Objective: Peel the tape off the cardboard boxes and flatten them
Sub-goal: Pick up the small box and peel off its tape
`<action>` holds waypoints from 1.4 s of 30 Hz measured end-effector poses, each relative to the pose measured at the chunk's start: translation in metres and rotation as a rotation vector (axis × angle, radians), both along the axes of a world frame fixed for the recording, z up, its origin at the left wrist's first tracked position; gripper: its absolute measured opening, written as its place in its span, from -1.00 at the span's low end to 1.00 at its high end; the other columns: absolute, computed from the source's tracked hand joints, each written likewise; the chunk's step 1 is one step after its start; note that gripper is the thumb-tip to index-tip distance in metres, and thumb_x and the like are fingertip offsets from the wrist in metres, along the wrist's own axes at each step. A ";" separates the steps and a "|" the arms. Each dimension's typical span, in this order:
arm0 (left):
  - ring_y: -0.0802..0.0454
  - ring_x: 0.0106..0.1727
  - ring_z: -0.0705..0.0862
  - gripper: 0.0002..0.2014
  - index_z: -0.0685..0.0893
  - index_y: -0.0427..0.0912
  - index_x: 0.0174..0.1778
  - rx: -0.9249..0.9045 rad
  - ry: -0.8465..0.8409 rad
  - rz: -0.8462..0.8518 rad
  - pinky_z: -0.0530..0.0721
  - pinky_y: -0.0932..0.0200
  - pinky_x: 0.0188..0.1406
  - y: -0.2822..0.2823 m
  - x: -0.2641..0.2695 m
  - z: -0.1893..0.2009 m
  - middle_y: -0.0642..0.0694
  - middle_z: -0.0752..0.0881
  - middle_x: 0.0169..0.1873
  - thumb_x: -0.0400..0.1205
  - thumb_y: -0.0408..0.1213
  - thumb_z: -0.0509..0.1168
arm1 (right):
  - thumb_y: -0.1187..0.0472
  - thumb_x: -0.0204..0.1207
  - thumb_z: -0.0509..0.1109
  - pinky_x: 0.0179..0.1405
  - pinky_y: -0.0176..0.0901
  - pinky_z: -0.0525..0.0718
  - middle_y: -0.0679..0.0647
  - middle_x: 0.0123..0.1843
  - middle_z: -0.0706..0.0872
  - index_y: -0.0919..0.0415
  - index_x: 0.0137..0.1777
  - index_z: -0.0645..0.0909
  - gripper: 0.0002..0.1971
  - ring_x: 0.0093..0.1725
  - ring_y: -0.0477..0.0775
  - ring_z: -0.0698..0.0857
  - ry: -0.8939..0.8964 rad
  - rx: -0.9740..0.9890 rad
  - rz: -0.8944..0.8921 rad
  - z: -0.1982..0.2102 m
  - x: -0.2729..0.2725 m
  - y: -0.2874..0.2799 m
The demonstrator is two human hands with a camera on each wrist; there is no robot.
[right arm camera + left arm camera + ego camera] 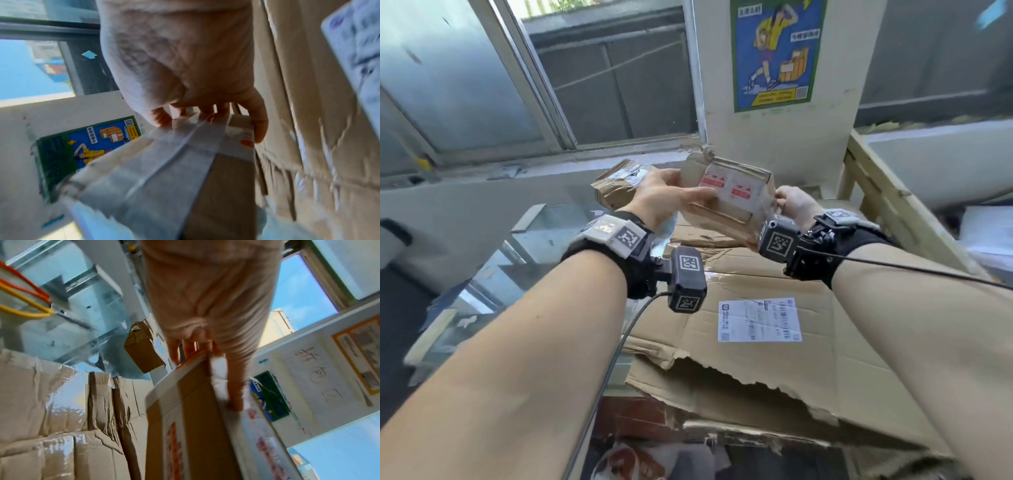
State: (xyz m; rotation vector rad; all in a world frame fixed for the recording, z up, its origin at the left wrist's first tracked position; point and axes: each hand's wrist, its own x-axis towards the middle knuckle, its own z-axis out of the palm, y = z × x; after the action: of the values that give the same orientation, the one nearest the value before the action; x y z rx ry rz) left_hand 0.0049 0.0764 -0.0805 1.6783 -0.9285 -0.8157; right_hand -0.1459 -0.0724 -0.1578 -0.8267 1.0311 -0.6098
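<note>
1. This looks like a parcel station or courier depot's back room, where packaging gets broken down.
2. A poster (774,51) on the white pillar shows a cartoon courier running beside stacked cartons, with a QR code in its corner.
3. Flattened cardboard sheets (774,342) lie piled up, the top one torn and bearing a printed shipping label (758,320).
4. A crushed taped box (616,186) sits near the sliding window (482,85).
5. A wooden frame (887,195) stands at the right.
6. Handwritten characters (314,374) mark the wall.
</note>
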 end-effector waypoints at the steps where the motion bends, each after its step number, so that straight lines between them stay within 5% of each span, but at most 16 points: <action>1: 0.26 -0.36 0.77 -0.54 0.66 -0.34 0.25 0.004 -0.006 -0.022 0.64 0.46 -0.44 0.003 -0.008 0.002 -0.05 0.78 -0.14 0.42 -0.42 0.55 | 0.05 0.63 0.10 -0.01 0.05 0.56 0.20 0.08 0.57 0.25 0.02 0.51 -0.72 -0.16 0.14 0.55 0.013 0.028 0.058 0.001 -0.009 0.005; 3: 0.19 -0.41 0.78 -0.69 0.72 -0.30 0.09 0.015 0.018 -0.038 0.66 0.39 -0.48 0.009 -0.021 0.006 -0.11 0.81 -0.19 0.44 -0.41 0.54 | -0.07 0.66 0.12 0.22 0.17 0.56 0.25 0.33 0.54 0.17 0.43 0.41 -0.55 0.13 0.27 0.60 0.089 0.030 0.159 0.014 -0.027 0.019; 5: 0.12 -0.36 0.80 -0.77 0.72 -0.21 0.00 0.023 0.027 -0.014 0.70 0.30 -0.48 0.008 -0.024 0.005 -0.12 0.82 -0.16 0.46 -0.34 0.54 | -0.13 0.68 0.11 0.31 0.20 0.54 0.25 0.45 0.48 0.18 0.56 0.30 -0.44 0.34 0.36 0.54 0.228 -0.159 0.105 0.027 -0.035 0.030; 7: -0.01 -0.18 0.83 -0.80 0.69 -0.18 -0.02 0.025 0.075 0.016 0.81 0.10 -0.23 0.006 -0.027 0.003 -0.17 0.82 -0.06 0.49 -0.35 0.52 | -0.01 0.66 0.20 0.22 0.01 0.58 0.32 0.37 0.60 0.34 0.40 0.51 -0.52 0.31 0.33 0.60 0.425 -0.545 -0.055 0.040 -0.040 0.040; 9: -0.11 -0.06 0.81 -0.82 0.67 -0.19 -0.02 -0.007 0.161 0.038 0.81 -0.03 -0.08 0.005 -0.032 0.002 -0.24 0.80 0.02 0.52 -0.42 0.49 | 0.10 0.60 0.32 0.24 -0.03 0.60 0.19 0.22 0.72 0.24 0.23 0.66 -0.69 0.21 0.17 0.66 0.516 -0.895 -0.163 0.056 -0.043 0.051; 11: -0.13 -0.05 0.80 -0.85 0.65 -0.18 -0.05 -0.040 0.228 0.045 0.81 0.02 -0.19 0.006 -0.036 0.004 -0.25 0.80 0.01 0.55 -0.46 0.43 | 0.14 0.56 0.38 0.28 -0.05 0.56 0.12 0.15 0.70 0.13 0.19 0.70 -0.76 0.20 0.10 0.62 0.588 -1.156 -0.122 0.069 -0.038 0.062; 15: -0.26 0.02 0.77 -0.86 0.68 -0.21 -0.02 -0.117 0.378 -0.054 0.74 -0.20 0.08 0.014 -0.039 0.013 -0.29 0.79 -0.02 0.58 -0.51 0.37 | 0.12 0.48 0.49 0.21 -0.23 0.43 0.10 0.12 0.55 0.07 0.19 0.73 -0.72 0.20 0.04 0.44 0.618 -1.402 0.029 0.087 -0.012 0.084; 18: -0.17 -0.16 0.77 -0.87 0.67 -0.23 -0.06 -0.133 0.430 -0.107 0.78 -0.10 -0.08 0.024 -0.029 0.015 -0.25 0.78 -0.18 0.62 -0.54 0.31 | 0.12 0.44 0.52 0.13 -0.25 0.42 0.05 0.05 0.52 0.07 0.17 0.75 -0.71 0.13 0.01 0.42 0.594 -1.466 0.060 0.089 0.000 0.092; 23: -0.07 -0.40 0.76 -0.78 0.64 -0.20 -0.07 -0.034 0.396 -0.143 0.75 0.12 -0.54 0.039 -0.007 0.003 -0.23 0.73 -0.22 0.60 -0.63 0.28 | 0.16 0.38 0.60 0.04 0.03 0.69 0.07 -0.05 0.66 0.11 -0.06 0.83 -0.85 -0.06 0.06 0.64 0.617 -1.434 0.185 0.086 0.010 0.103; 28: -0.06 -0.45 0.78 -0.83 0.66 -0.25 -0.10 0.029 0.444 -0.165 0.78 0.06 -0.51 0.046 0.001 -0.012 -0.19 0.78 -0.39 0.63 -0.59 0.25 | 0.36 0.39 0.55 -0.05 -0.01 0.74 0.09 -0.13 0.74 0.23 -0.18 0.84 -0.94 -0.17 0.03 0.68 0.697 -1.436 0.251 0.078 0.020 0.113; 34: -0.04 -0.40 0.75 -0.89 0.66 -0.27 -0.15 0.032 0.443 -0.089 0.78 -0.02 -0.33 0.044 0.003 -0.024 -0.18 0.77 -0.39 0.67 -0.47 0.28 | 0.34 0.39 0.54 -0.09 -0.20 0.69 0.10 -0.17 0.79 0.22 -0.15 0.84 -0.92 -0.24 -0.02 0.68 0.701 -1.416 0.228 0.065 0.026 0.117; 38: -0.16 -0.21 0.73 -0.90 0.65 -0.25 -0.18 0.073 0.369 -0.044 0.72 -0.21 -0.01 0.043 0.002 -0.031 -0.27 0.74 -0.19 0.65 -0.35 0.35 | 0.36 0.38 0.53 -0.08 -0.12 0.75 0.13 -0.20 0.81 0.21 -0.20 0.83 -0.93 -0.22 0.05 0.75 0.747 -1.360 0.330 0.060 0.027 0.118; 42: -0.16 -0.21 0.74 -0.84 0.66 -0.24 -0.18 0.079 0.323 -0.044 0.77 -0.16 -0.16 0.037 0.001 -0.026 -0.28 0.74 -0.16 0.69 -0.28 0.31 | 0.39 0.43 0.48 -0.08 -0.17 0.73 0.12 -0.15 0.80 0.23 -0.16 0.81 -0.90 -0.17 0.06 0.75 0.737 -1.367 0.326 0.061 0.027 0.118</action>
State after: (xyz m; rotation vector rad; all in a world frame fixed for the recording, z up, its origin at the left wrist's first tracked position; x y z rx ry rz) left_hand 0.0062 0.1139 -0.1064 1.5376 -0.7180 -1.1276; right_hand -0.1185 0.0459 -0.0966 -2.5051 0.9946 -0.7086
